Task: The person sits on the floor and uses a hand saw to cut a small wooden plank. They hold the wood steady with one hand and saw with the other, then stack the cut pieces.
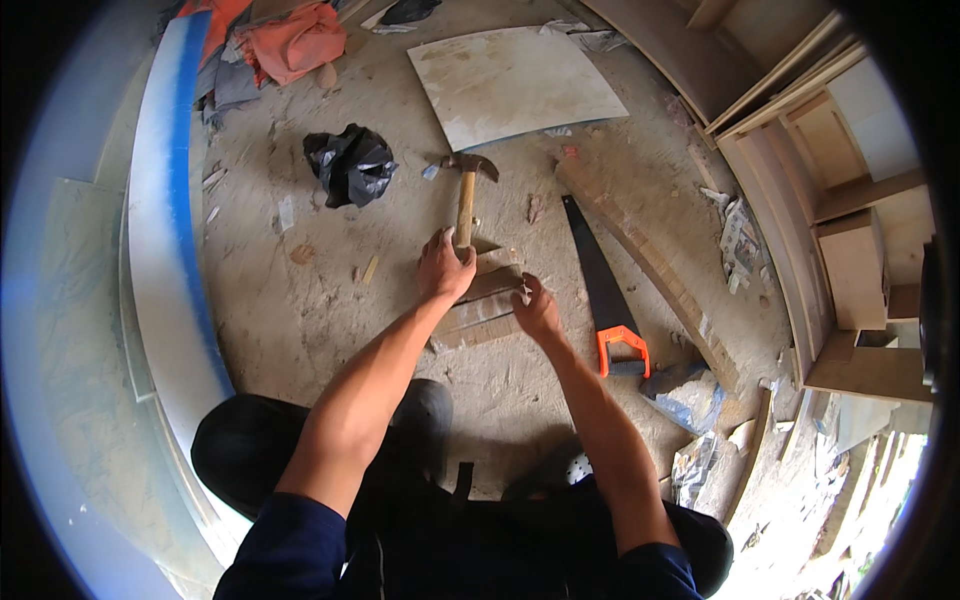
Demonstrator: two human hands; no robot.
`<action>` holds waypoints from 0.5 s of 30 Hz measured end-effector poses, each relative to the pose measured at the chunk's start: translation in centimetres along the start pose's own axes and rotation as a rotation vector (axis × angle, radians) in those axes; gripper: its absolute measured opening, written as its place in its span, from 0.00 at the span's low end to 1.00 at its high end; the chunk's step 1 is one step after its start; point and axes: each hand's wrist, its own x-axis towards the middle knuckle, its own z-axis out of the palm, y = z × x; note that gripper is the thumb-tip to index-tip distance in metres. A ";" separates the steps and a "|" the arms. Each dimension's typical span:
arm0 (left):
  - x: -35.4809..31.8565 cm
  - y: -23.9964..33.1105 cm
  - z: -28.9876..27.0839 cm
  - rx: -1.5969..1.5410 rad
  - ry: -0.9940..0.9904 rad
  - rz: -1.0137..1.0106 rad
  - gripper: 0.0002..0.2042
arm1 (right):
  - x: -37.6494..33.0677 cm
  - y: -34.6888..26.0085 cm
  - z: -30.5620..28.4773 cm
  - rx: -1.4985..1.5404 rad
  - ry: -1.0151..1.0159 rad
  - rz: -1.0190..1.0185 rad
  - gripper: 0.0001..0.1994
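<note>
Head view: left hand [444,266] grips hammer [467,196]; right hand [537,312] apparently steadies wood block [478,310].

Handsaw [603,290], black bag [350,165], pale board [515,85], orange cloth [295,40].

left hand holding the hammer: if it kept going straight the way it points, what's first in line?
The left hand points up the frame along the hammer it grips. Past the hammer head, bare dusty floor, then probably the pale flat board. Depth is unclear, so only the rough line is certain.
</note>
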 end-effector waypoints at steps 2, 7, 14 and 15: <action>3.1 1.1 -0.5 0.031 -0.060 -0.001 0.25 | -1.3 -1.0 -0.4 -0.202 0.020 -0.199 0.33; 8.3 1.8 -1.5 0.132 -0.172 0.046 0.24 | -3.6 -4.9 -2.0 -0.486 -0.349 -0.134 0.48; 12.7 -1.6 -1.6 0.325 -0.267 0.146 0.25 | -3.7 -4.5 -1.2 -0.419 -0.360 -0.062 0.48; 13.2 -2.4 -1.4 0.340 -0.289 0.105 0.24 | -3.3 -5.5 -1.4 -0.420 -0.371 -0.023 0.49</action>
